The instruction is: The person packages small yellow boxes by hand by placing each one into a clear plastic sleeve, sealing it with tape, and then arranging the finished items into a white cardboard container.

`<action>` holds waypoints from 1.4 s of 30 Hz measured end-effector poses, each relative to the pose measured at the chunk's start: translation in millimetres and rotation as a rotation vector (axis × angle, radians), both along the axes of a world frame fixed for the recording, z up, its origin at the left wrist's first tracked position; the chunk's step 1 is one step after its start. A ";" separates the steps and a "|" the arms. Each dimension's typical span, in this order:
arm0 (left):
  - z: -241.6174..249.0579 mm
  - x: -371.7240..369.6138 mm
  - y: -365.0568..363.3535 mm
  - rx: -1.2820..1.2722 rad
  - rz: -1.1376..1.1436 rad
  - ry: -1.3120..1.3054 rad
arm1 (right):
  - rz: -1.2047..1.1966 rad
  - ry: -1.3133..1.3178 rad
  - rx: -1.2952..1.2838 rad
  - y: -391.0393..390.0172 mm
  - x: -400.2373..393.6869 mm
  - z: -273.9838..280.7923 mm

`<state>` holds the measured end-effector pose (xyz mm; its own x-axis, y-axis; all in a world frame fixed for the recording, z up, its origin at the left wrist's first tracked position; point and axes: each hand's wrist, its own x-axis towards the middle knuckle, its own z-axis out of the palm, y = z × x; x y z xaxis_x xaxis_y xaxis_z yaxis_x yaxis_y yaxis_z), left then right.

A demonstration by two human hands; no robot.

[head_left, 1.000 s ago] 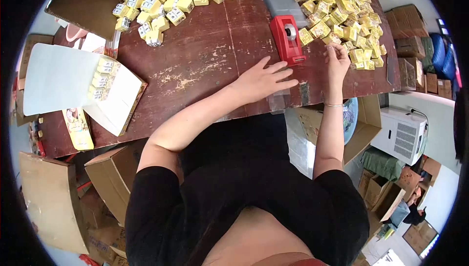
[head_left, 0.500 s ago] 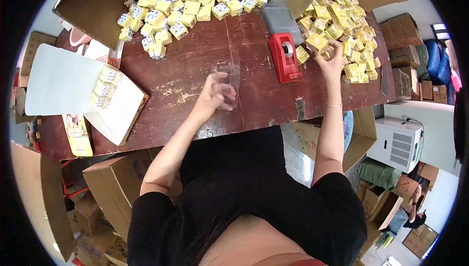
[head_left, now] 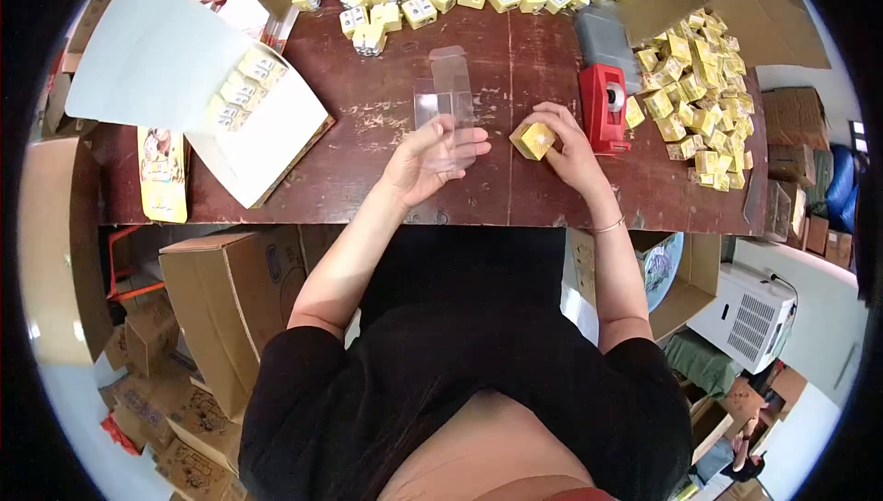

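Note:
My left hand [head_left: 428,156] holds a clear plastic box [head_left: 449,87] with its flaps standing out, thumb on one side and fingers behind. In my right hand [head_left: 572,147] is a small yellow box [head_left: 533,140], gripped between thumb and fingers just right of the clear box, not touching it. A red tape dispenser [head_left: 603,115] stands to the right of that hand. Beyond it lies a heap of small yellow boxes [head_left: 699,87]. More yellow and white small boxes [head_left: 418,11] lie at the far side of the table [head_left: 368,174].
An open white-lined carton [head_left: 267,147] on the left holds several small boxes. Beside it lies a yellow printed packet [head_left: 164,174]. A grey plastic container [head_left: 607,38] sits behind the dispenser. Cardboard boxes [head_left: 207,308] stand below the table edge. Another person [head_left: 747,450] is far off at lower right.
My right hand has brought a yellow box from the right-hand heap leftward, close to my left hand. My left hand has turned, and the clear box now shows opened out. The view has shifted.

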<state>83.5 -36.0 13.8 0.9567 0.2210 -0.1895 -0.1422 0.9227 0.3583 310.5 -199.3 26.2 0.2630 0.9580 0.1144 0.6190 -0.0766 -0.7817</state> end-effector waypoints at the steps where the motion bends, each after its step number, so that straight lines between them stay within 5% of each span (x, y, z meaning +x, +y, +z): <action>1: -6.2 -6.5 2.7 -0.010 0.003 0.051 | 0.042 -0.052 -0.082 1.9 -1.0 -2.0; 5: -3.4 -21.4 8.6 0.040 0.072 0.124 | 0.029 -0.343 -0.061 10.5 8.1 -1.1; 7: 1.3 -25.7 9.5 0.137 0.120 0.077 | -0.231 -0.255 -0.079 15.5 -3.3 15.2; 10: 5.4 -21.7 6.8 0.304 0.178 0.234 | -0.422 -0.491 -0.590 29.8 -39.7 29.3; 12: 5.9 -17.1 5.3 0.428 0.204 0.335 | -0.365 -0.539 -0.602 27.9 -39.7 1.2; 14: 6.7 -15.2 4.2 0.504 0.180 0.403 | -0.207 -0.478 -0.367 24.7 -27.2 -20.1; 17: -13.9 -16.5 2.4 0.556 0.152 0.322 | -0.277 0.411 -0.199 37.6 -30.4 26.4; 19: -7.3 -16.7 -2.6 0.562 0.138 0.336 | -0.184 0.372 0.128 51.1 -28.8 40.7; 22: 0.3 -10.7 -9.4 0.615 0.060 0.350 | -0.192 0.611 0.242 68.7 -39.5 60.7; 25: 3.7 -7.6 -15.5 0.594 0.095 0.301 | -0.059 -0.079 0.220 78.3 -53.8 63.5; 28: 4.6 -10.9 -14.7 0.583 0.163 0.290 | -0.038 -0.254 0.251 74.0 -52.8 62.6; 33: 3.9 -14.5 -11.7 0.625 0.116 0.300 | 0.163 -0.276 0.143 63.1 -44.8 74.1; 35: 12.0 -13.0 -11.1 0.655 0.114 0.288 | 0.163 0.064 -0.031 58.9 -40.8 82.6; 42: 2.9 -0.9 -17.5 0.435 0.479 0.316 | -0.002 0.218 0.037 56.3 -45.4 48.5</action>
<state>82.6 -53.5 16.7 0.6498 0.7210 -0.2407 -0.3242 0.5493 0.7702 265.2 -143.0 74.7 0.2874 0.9537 0.0892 0.4345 -0.0468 -0.8995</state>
